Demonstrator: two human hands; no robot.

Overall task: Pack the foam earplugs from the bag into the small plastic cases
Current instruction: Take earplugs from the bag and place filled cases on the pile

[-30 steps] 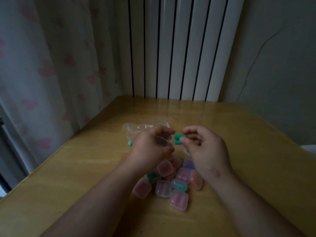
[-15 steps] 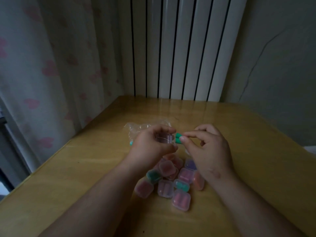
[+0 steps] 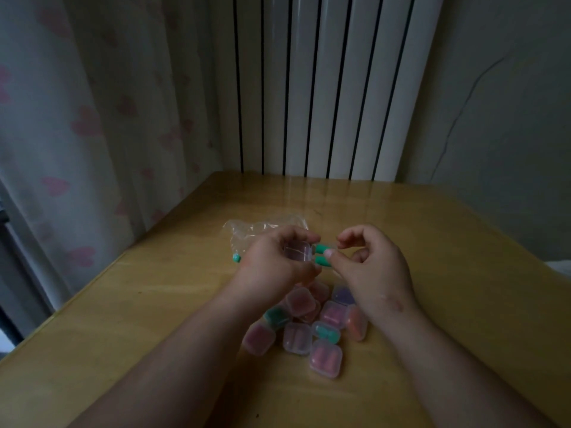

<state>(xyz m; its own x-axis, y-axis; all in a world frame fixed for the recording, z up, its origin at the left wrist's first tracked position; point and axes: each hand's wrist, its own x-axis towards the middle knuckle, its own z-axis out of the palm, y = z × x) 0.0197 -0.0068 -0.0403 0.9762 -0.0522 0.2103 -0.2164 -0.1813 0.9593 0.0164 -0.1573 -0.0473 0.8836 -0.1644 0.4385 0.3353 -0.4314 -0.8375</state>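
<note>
The left hand grips a small clear case with curled fingers, holding it just above the table. Two green earplugs stick out of the case's right side, one above the other. The right hand has its fingers curled and pinches nothing; its thumb tip touches the outer ends of the plugs, and its forefinger arches above them, apart. Beyond the left hand the clear bag lies flat on the table, with one more green plug at its left edge. Between the forearms sits a heap of closed cases, most with pink plugs, some green, one purple. A white radiator and a heart-patterned curtain stand behind
</note>
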